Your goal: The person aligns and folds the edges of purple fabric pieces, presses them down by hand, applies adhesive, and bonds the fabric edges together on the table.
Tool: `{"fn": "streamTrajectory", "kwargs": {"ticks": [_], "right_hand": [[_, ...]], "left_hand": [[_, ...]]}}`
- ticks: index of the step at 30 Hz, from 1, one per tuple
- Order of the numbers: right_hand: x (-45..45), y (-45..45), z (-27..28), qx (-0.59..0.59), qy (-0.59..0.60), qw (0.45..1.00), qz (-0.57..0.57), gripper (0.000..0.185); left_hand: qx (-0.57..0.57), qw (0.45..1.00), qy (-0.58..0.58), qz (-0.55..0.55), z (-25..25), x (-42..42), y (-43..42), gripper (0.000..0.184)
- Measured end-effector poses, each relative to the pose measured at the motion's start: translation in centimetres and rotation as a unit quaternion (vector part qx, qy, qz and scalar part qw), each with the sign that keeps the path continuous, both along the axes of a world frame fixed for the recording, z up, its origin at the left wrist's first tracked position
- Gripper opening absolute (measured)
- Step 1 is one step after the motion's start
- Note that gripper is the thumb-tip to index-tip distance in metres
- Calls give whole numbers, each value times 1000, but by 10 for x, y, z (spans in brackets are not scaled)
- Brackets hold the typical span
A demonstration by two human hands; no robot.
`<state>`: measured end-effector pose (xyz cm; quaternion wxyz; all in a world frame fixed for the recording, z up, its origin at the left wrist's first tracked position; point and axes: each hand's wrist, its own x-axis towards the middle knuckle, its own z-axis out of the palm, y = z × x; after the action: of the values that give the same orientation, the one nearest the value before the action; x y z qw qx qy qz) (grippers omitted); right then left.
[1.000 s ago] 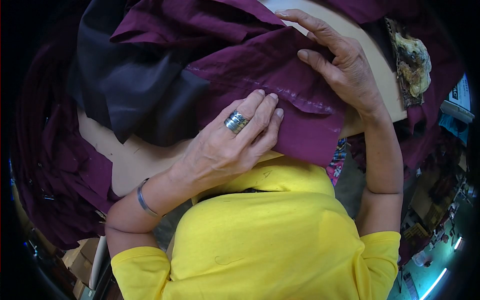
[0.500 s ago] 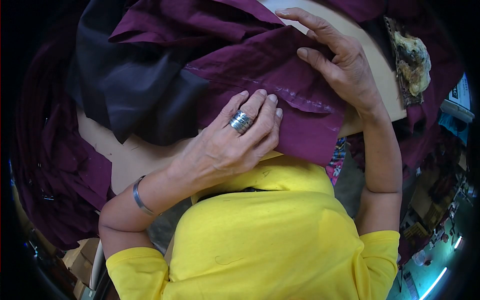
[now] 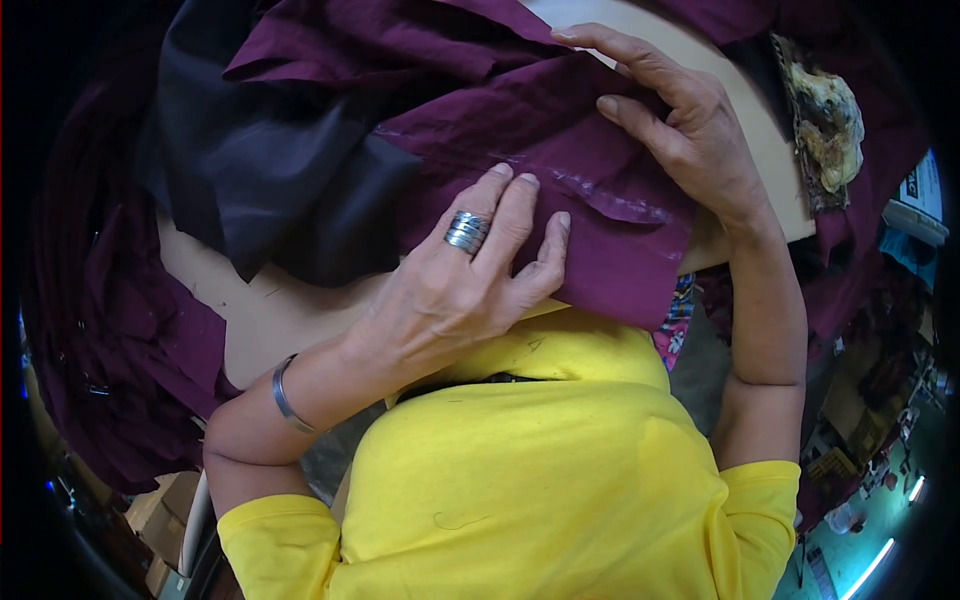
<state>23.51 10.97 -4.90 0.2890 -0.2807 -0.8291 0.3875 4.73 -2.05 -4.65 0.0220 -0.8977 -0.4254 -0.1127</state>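
A maroon cloth [image 3: 610, 255] with whitish marks along a seam lies over a tan board [image 3: 285, 315]. My left hand [image 3: 460, 265], with a ringed finger, rests palm down on this cloth, its fingers spread. Above and to the right, my right hand [image 3: 690, 125] has thumb and forefinger apart at the cloth's upper right edge, with nothing seen between them. Black cloth [image 3: 290, 190] lies bunched with the maroon folds, left of my left hand.
A yellowish, crusted lump [image 3: 828, 130] on a dark strip sits at the board's right. More maroon cloth [image 3: 130, 320] is heaped on the left. Cardboard boxes [image 3: 165, 520] stand at the lower left, and a white box [image 3: 920, 200] at the far right.
The fingers of my left hand, closer together before, have spread apart, and two fingertips have moved up toward the marked seam. My right hand has hardly moved.
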Motion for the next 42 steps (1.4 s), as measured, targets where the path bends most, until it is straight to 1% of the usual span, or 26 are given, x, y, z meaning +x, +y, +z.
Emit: {"fn": "streamTrajectory", "kwargs": {"ticks": [3, 6, 9, 12, 13, 18, 21, 24, 27, 34, 37, 40, 42], "right_hand": [[0, 0, 2, 24, -24, 999, -5, 43], [0, 0, 0, 33, -17, 999, -4, 43], [0, -1, 0, 45, -24, 999, -14, 43], [1, 0, -1, 44, -30, 999, -2, 45], [2, 0, 0, 46, -36, 998, 0, 46], [8, -3, 8, 63, -77, 995, -9, 52], [11, -2, 8, 26, -72, 997, -2, 55], [10, -1, 6, 18, -58, 998, 1, 56], [9, -3, 5, 30, -63, 997, -12, 57], [9, -1, 6, 46, -59, 997, 5, 56], [10, 0, 4, 49, -63, 997, 4, 55], [11, 0, 5, 49, -74, 996, 4, 54], [12, 0, 5, 47, -72, 996, 8, 53]], "left_hand": [[16, 999, -6, 32, -5, 1, -4, 50], [17, 1000, -6, 20, -2, -1, -1, 44], [-28, 996, -69, -40, 6, -2, 4, 40], [-46, 990, -109, -73, -1, 4, 3, 41], [-55, 989, -122, -65, -1, 7, 2, 42], [-49, 993, -95, -55, -1, 8, 1, 41], [-45, 994, -78, -54, 0, 8, 0, 40], [-43, 995, -73, -58, -1, 8, 1, 40], [-43, 995, -71, -61, -1, 8, 1, 39], [-28, 996, -56, -57, -2, 9, 0, 39], [-14, 997, -33, -63, 1, 10, 2, 38], [-19, 996, -34, -79, 0, 9, 5, 37], [-23, 996, -51, -65, 0, 10, 5, 37]]}}
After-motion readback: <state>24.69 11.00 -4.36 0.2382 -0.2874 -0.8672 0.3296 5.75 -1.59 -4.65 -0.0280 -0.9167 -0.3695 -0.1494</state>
